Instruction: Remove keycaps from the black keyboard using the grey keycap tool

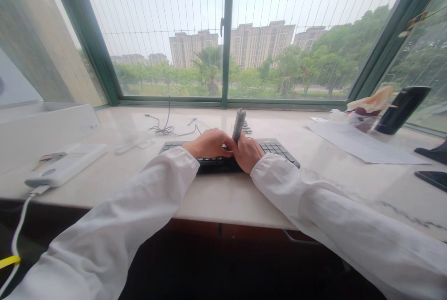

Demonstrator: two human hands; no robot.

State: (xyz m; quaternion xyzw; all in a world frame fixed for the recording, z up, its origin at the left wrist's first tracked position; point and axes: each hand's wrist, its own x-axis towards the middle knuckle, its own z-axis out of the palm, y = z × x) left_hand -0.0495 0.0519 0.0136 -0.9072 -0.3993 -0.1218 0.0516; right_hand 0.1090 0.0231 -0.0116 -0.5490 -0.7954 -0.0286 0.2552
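Over the black keyboard (277,148) my two hands meet near its middle. My right hand (248,152) is closed around a grey cylinder (239,125), a slim metallic stick that rises upright above the fist and leans slightly right. Its lower end is hidden by my fingers. From the left, my left hand (210,143) reaches across with its fingers bent and its fingertips pressed together against my right hand. What they pinch, if anything, cannot be made out. Just behind the cylinder lie several small dark pieces (247,128) in a row, partly covered.
A tangled black cable (164,130) and clear plastic wrapping (134,145) lie left of the keyboard. Farther left are a white power bank (75,163) with keys on it and a white box (66,121). Paper (361,144), a black bottle (401,109) and a phone (433,180) are on the right.
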